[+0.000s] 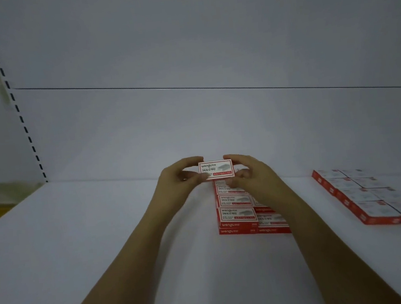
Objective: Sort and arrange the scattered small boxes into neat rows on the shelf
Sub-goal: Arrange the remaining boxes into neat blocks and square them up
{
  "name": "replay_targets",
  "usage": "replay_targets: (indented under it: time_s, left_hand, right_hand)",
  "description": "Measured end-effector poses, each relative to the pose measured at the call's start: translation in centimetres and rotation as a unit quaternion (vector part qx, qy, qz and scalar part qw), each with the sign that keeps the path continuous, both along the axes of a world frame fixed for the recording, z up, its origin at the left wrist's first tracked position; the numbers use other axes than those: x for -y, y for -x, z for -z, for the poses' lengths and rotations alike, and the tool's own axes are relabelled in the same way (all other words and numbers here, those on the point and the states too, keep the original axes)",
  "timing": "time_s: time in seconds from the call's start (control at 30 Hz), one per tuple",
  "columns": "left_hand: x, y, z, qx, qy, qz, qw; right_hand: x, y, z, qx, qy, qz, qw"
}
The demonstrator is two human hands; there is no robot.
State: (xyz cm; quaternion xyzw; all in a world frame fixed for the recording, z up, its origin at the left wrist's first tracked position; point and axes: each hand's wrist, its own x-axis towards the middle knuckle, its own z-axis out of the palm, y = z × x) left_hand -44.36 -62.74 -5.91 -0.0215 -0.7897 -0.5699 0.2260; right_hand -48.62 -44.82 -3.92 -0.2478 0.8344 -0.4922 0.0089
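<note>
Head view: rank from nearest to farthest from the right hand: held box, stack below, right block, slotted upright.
1. held box: pinched by the right hand.
2. stack: just beneath it.
3. right block: farther right.
4. slotted upright: far left.

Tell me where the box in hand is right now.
Head view, centre: the held box is pinched between the left hand and right hand, over the far end of the middle block of boxes.

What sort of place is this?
Probably a shop or stockroom: a white display shelf with a slotted upright, and identical red-and-white staple boxes in rows. The left hand and right hand hold another box.
</note>
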Motion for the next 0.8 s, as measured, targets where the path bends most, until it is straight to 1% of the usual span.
replay_targets:
  time_s: [0.07,0.13,0.23,0.33,0.4,0.63,0.8]
  left_hand:
    - [0.1,-0.3,-0.4,-0.001,-0.049,0.013,0.999]
    - [0.2,-0.6,-0.6,0.004,-0.072,0.027,0.997]
    - [0.2,-0.8,-0.9,0.021,-0.066,0.032,0.997]
    - [0.1,-0.8,-0.9,0.045,-0.061,0.019,0.997]
    - [0.0,-0.7,-0.9,0.067,-0.071,0.025,0.995]
    - [-0.1,-0.3,-0.6,0.134,-0.092,0.041,0.986]
    - [-0.1,-0.1,-0.5,0.167,-0.113,0.047,0.978]
  right_hand:
    - [-0.4,-0.2,-0.2,0.022,0.01,-0.014,1.0]
    - [-0.5,-0.3,-0.5,0.016,0.012,-0.013,1.0]
    - [-0.5,0.0,-0.5,0.04,0.057,-0.017,0.997]
    - [-0.5,0.6,-0.2,0.102,0.113,-0.032,0.988]
    - [-0.3,0.8,-0.1,0.14,0.132,-0.022,0.981]
    - [0.2,0.5,-0.1,0.231,0.115,0.023,0.966]
    - [0.2,0.5,0.0,0.246,0.105,0.034,0.963]
